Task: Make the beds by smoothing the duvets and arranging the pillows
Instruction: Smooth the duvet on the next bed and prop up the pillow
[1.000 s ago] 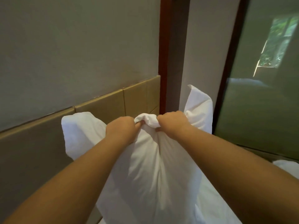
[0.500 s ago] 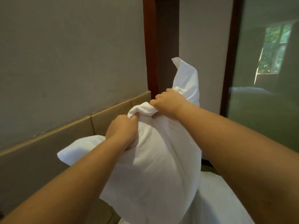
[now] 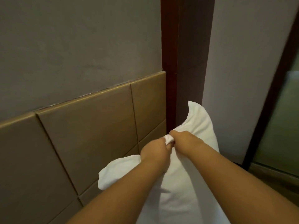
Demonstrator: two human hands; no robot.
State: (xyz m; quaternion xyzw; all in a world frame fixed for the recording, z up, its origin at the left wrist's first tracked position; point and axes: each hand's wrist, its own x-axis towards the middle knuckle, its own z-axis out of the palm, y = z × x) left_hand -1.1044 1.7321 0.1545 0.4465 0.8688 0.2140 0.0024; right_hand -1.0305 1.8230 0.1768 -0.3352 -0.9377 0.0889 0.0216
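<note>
Centrally, in the head view, a white pillow (image 3: 178,199) stands on end in front of the tan panelled headboard (image 3: 90,135), its top edge gathered into a small bunch between two fists. The left hand (image 3: 153,152) has its fingers curled tightly round the bunched fabric from the left, and the right hand (image 3: 182,141) grips the same bunch from the right, so that the two hands touch or nearly touch. One pillow corner droops to the left, near the headboard; the other points upward beside the dark red wooden post (image 3: 169,62). Above the headboard is a grey wall (image 3: 72,46). At the far right, a dark-framed glass panel (image 3: 283,126) runs down the edge of view.
</note>
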